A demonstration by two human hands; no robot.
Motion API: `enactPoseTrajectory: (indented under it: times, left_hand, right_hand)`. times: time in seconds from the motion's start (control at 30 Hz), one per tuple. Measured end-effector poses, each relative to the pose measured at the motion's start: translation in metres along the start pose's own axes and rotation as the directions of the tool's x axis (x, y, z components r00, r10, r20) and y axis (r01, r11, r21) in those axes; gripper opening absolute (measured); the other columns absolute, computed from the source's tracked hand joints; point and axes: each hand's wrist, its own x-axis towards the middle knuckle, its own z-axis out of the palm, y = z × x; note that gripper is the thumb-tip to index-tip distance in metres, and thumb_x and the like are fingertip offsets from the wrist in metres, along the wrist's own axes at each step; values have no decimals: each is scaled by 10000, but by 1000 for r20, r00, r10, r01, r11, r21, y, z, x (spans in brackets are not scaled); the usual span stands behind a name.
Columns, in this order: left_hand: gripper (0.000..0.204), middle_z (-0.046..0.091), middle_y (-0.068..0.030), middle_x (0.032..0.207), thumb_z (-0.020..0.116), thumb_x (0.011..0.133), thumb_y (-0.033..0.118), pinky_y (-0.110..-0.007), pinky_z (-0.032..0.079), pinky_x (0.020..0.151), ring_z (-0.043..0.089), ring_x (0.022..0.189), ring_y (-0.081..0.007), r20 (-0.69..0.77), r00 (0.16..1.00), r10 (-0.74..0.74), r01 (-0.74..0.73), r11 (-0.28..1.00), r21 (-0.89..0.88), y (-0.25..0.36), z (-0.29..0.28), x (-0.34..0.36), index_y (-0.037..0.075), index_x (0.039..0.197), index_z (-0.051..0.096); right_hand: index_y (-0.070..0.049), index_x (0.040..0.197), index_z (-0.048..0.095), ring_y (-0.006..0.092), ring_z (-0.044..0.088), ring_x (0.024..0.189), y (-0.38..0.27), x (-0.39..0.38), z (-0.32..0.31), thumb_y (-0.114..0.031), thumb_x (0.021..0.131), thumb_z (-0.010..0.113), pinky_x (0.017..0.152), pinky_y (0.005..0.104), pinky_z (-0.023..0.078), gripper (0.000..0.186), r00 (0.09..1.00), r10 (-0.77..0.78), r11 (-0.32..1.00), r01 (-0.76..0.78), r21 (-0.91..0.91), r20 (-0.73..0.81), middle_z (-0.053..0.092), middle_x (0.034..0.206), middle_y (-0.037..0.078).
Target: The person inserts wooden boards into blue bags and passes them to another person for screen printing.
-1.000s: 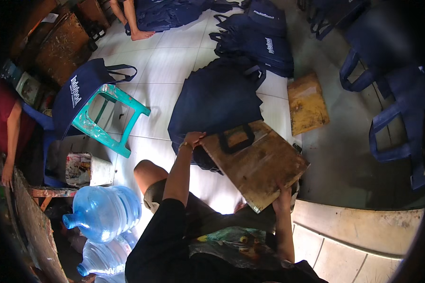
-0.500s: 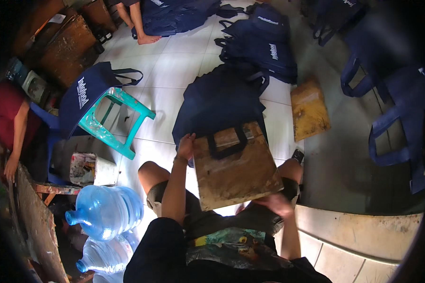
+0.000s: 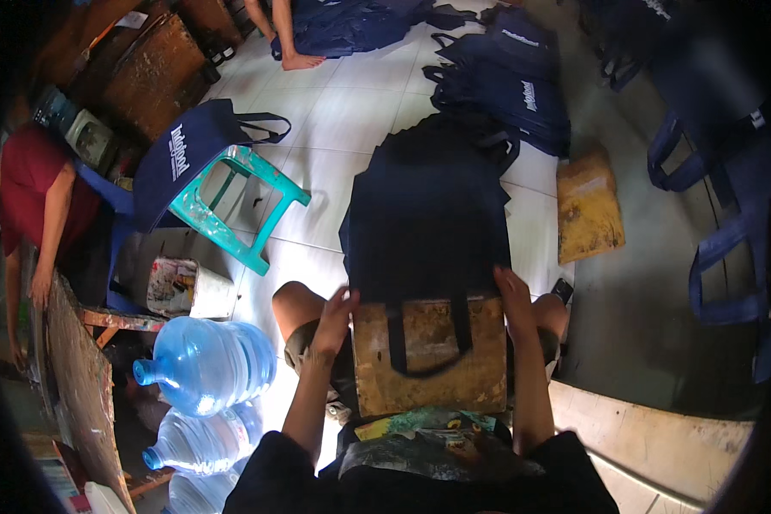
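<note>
A dark navy cloth tote bag (image 3: 428,223) lies ahead of my lap, its handle loop hanging toward me over a stained brown board (image 3: 428,390). The bag covers the board's far end; whether the board is inside it or under it, I cannot tell. My left hand (image 3: 336,321) has its fingers closed at the bag's near left corner, beside the board. At the near right corner, my right hand (image 3: 517,301) closes on the bag's edge with fingers pointing away. Both forearms run along the board's sides.
A tote bag (image 3: 184,154) drapes over a green stool (image 3: 274,223) at left. Below are a paint-stained bucket (image 3: 210,291) and blue water jugs (image 3: 218,364). A yellowed board (image 3: 589,210) and stacked bags (image 3: 514,98) lie right. Another person (image 3: 47,188) is at far left.
The board has turned from tilted to straight. My right hand has moved from its near edge up to the bag's right corner. The handle now hangs straight toward me.
</note>
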Motion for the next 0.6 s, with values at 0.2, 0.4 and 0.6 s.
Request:
enactPoseTrajectory:
  times: [0.2, 0.4, 0.6]
  left_hand:
    - [163, 492, 20, 749, 540, 951, 200, -234, 395, 621, 476, 686, -74, -6, 994, -107, 107, 990, 93, -58, -22, -143, 40, 982, 548]
    - [237, 544, -28, 917, 446, 870, 118, -256, 427, 750, 533, 828, -107, -305, 885, 351, -336, 936, 104, -61, 3, -146, -13, 1028, 565]
    - [203, 574, -49, 878, 432, 794, 137, -243, 331, 770, 442, 794, -124, -673, 613, 412, -601, 797, -59, -20, 9, -125, 3, 816, 583]
  right_hand:
    - [46, 1093, 593, 153, 541, 1019, -7, -150, -81, -296, 911, 608, 900, 278, 410, 387, 950, 255, 936, -196, -294, 178, 603, 1081, 87]
    - [-7, 1254, 458, 112, 534, 1017, -21, -172, -48, -165, 949, 525, 884, 251, 420, 350, 965, 243, 939, -259, 225, 95, 576, 1127, 33]
    - [-60, 1183, 487, 90, 526, 961, -32, -107, 16, -110, 940, 514, 830, 226, 416, 249, 951, 62, 753, -243, 611, 303, 555, 1070, -3]
